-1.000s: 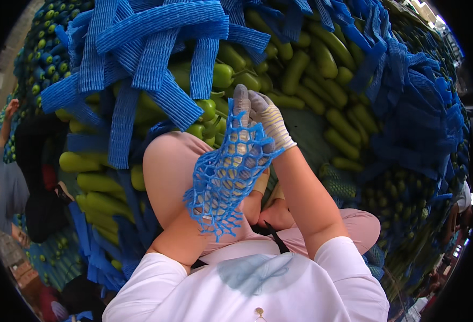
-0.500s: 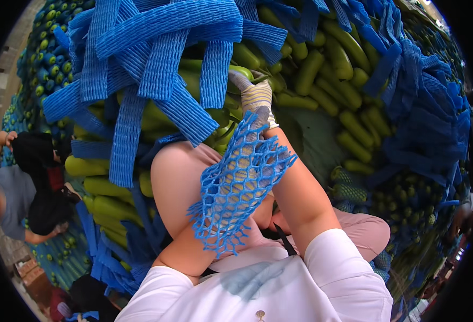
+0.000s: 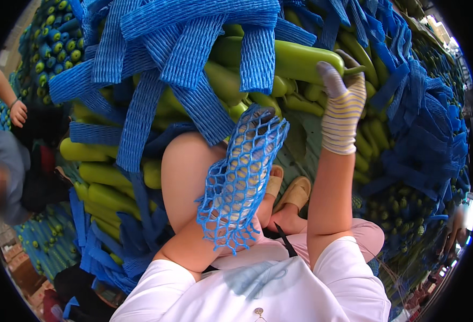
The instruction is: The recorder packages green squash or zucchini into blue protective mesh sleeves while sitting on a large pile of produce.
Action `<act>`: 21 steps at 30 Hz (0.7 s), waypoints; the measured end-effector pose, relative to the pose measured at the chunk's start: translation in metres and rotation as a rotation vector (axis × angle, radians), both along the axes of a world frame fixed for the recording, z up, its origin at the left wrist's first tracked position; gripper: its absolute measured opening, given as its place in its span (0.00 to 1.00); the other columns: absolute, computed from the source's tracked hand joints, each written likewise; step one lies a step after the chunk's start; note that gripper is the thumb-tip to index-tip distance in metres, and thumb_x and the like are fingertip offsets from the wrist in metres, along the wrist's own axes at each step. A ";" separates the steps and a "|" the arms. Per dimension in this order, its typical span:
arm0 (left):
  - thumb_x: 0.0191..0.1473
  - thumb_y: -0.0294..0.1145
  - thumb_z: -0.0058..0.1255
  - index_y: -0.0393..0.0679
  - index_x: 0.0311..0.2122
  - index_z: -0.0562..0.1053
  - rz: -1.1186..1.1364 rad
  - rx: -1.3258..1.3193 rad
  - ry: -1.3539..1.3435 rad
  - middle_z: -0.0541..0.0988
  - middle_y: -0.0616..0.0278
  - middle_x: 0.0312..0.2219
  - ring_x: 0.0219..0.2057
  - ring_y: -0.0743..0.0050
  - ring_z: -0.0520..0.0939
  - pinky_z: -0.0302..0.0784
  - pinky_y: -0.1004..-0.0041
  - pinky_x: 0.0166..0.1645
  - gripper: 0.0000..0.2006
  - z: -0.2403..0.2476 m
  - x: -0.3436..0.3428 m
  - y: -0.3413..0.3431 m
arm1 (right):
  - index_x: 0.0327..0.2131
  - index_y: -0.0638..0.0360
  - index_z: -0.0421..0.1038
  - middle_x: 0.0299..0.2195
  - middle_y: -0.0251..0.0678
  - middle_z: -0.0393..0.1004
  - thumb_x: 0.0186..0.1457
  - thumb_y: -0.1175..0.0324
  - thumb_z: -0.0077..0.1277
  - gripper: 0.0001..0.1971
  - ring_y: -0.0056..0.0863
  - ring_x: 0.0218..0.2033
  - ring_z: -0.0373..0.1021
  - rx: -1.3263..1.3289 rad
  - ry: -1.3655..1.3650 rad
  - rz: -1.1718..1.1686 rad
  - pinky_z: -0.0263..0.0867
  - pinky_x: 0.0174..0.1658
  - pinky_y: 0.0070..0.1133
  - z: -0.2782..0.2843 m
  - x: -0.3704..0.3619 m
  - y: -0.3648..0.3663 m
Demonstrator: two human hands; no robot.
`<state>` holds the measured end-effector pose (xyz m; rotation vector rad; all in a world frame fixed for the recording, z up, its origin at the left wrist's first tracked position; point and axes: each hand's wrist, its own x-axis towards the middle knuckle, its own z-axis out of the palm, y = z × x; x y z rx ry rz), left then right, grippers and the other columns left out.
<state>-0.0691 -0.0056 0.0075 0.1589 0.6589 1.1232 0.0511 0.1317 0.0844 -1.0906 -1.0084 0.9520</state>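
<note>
At the far left, a co-worker's hand [image 3: 18, 113] is lifted on a bent arm, higher than half a second ago, and above it to the right lie green vegetables in blue nets [image 3: 56, 51]. Next come loose green vegetables [image 3: 105, 198], with a heap of flattened blue net sleeves [image 3: 193, 53] over and above them, much as before. Near the middle, the person's gloved left hand [image 3: 247, 147] is inside an opened blue net sleeve [image 3: 223, 206], as in the earlier frames; its fingertips show at the upper end, though I cannot tell whether the fingers close on anything. Just above, a long green vegetable [image 3: 303, 60] lies partly under one hanging flat sleeve, its stem pointing right. The right hand [image 3: 344, 110], in a striped glove, now grasps that stem end, thumb in front and other fingers behind; half a second ago it was close beside the left hand, and it has since swung up and right, well apart from it. Below, between the forearms, tan sandals [image 3: 295, 194] show more fully than before. Farther right spreads another pile of blue sleeves [image 3: 427, 129].
</note>
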 end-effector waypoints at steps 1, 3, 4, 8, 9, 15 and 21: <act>0.54 0.32 0.45 0.43 0.49 0.67 -0.032 0.004 -0.013 0.72 0.53 0.45 0.48 0.61 0.72 0.67 0.63 0.52 0.16 -0.003 0.010 0.008 | 0.43 0.67 0.64 0.34 0.38 0.70 0.42 0.73 0.57 0.22 0.23 0.33 0.68 0.048 -0.011 -0.016 0.66 0.40 0.18 0.010 0.029 -0.005; 0.54 0.32 0.45 0.43 0.49 0.68 -0.084 0.015 -0.003 0.72 0.53 0.45 0.48 0.61 0.72 0.66 0.63 0.53 0.16 0.000 0.009 0.001 | 0.45 0.69 0.63 0.38 0.41 0.71 0.45 0.67 0.54 0.23 0.30 0.39 0.70 0.079 -0.123 -0.083 0.70 0.41 0.23 0.024 0.089 -0.016; 0.54 0.32 0.45 0.43 0.48 0.68 -0.114 0.017 0.000 0.72 0.54 0.44 0.48 0.61 0.72 0.66 0.63 0.53 0.16 0.002 0.012 0.001 | 0.46 0.69 0.63 0.38 0.42 0.71 0.46 0.66 0.54 0.24 0.31 0.39 0.71 0.056 -0.058 -0.045 0.70 0.42 0.25 0.031 0.118 -0.029; 0.53 0.31 0.46 0.43 0.48 0.68 -0.234 0.019 0.043 0.73 0.54 0.44 0.48 0.61 0.71 0.65 0.63 0.53 0.16 0.006 0.026 0.014 | 0.47 0.71 0.61 0.40 0.45 0.71 0.47 0.63 0.54 0.27 0.33 0.41 0.71 -0.032 0.169 0.040 0.71 0.42 0.26 0.027 0.190 -0.086; 0.53 0.31 0.46 0.44 0.48 0.68 -0.265 0.018 0.060 0.73 0.54 0.44 0.48 0.61 0.71 0.65 0.63 0.53 0.16 0.008 0.033 0.022 | 0.48 0.71 0.61 0.41 0.45 0.71 0.48 0.62 0.53 0.27 0.33 0.41 0.70 -0.060 0.200 0.059 0.70 0.43 0.27 0.018 0.202 -0.099; 0.53 0.30 0.46 0.44 0.47 0.69 -0.490 -0.018 0.198 0.74 0.54 0.43 0.48 0.60 0.71 0.64 0.63 0.54 0.15 0.014 0.084 0.022 | 0.53 0.64 0.58 0.44 0.44 0.69 0.51 0.56 0.51 0.30 0.34 0.48 0.65 -0.517 0.405 -0.170 0.61 0.51 0.27 -0.092 0.238 -0.121; 0.52 0.43 0.47 0.42 0.40 0.69 -0.463 0.524 0.722 0.75 0.54 0.34 0.38 0.61 0.75 0.70 0.67 0.47 0.16 -0.135 0.134 -0.010 | 0.49 0.62 0.64 0.53 0.51 0.59 0.49 0.48 0.50 0.30 0.47 0.56 0.54 -0.392 -0.935 0.313 0.49 0.59 0.28 -0.214 0.136 -0.149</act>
